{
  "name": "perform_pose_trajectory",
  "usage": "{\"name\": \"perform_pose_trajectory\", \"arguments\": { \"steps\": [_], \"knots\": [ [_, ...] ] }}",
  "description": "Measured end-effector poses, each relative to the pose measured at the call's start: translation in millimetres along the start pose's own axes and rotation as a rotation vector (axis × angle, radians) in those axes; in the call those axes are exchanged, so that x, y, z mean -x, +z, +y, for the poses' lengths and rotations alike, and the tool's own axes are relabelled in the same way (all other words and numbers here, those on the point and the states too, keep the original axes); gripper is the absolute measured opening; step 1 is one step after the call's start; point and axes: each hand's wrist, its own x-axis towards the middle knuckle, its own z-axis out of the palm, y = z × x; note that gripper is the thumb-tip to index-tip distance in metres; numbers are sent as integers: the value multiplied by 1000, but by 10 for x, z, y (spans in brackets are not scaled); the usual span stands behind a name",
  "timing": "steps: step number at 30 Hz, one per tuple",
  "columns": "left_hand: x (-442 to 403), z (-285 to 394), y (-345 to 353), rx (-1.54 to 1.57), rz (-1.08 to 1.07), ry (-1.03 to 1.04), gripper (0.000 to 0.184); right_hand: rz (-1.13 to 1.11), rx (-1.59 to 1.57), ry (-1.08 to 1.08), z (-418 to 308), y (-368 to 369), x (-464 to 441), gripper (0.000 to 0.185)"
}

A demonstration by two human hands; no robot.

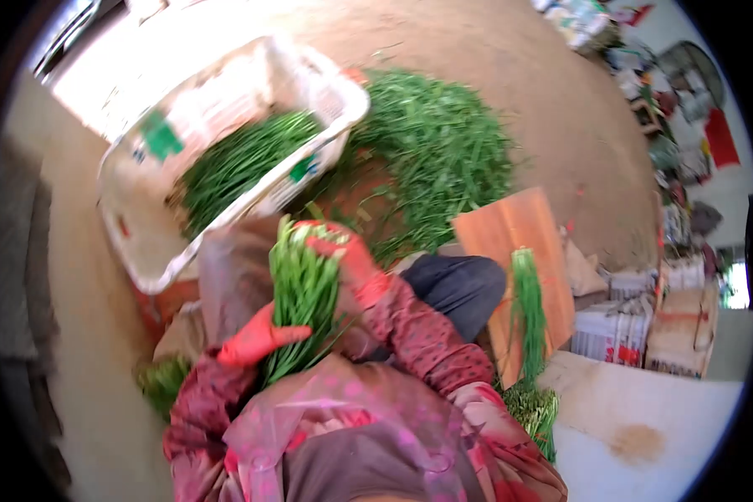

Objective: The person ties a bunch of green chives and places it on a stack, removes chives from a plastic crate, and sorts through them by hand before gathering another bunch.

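Observation:
A bunch of green chives [299, 289] stands nearly upright in front of my chest, its pale stalk ends at the top and its leaves hanging toward my lap. My left hand [255, 337], in a red glove, grips the lower leafy part from the side, thumb across the front and the other fingers hidden behind. Near the top, my right hand [353, 258], also red-gloved, is closed around the stalk ends. Beyond my knees sits a white plastic basket [125, 222] with more chives [247, 163] lying inside.
A loose heap of green leaves [439, 146] covers the floor beside the basket. To my right, a wooden board [494, 222] carries a thin bunch of chives [527, 314]. More bundled greens [540, 418] lie by my right elbow, and others [163, 383] at my left. Stacked cartons [615, 330] stand farther right.

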Motion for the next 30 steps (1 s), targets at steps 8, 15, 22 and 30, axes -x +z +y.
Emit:
{"name": "perform_pose_trajectory", "arguments": {
  "steps": [8,15,22,30],
  "knots": [
    [-438,295,-349,-97,316,199,54,113,-16,-22,-66,95,117,31],
    [-551,80,-303,-526,378,124,39,51,-2,-13,-96,25,105,41],
    [-568,40,-370,-554,221,-54,47,126,222,66,-55,-14,53,17],
    [-403,185,26,-1139,583,564,29,256,240,-12,77,-91,-33,15]
  ]
}}
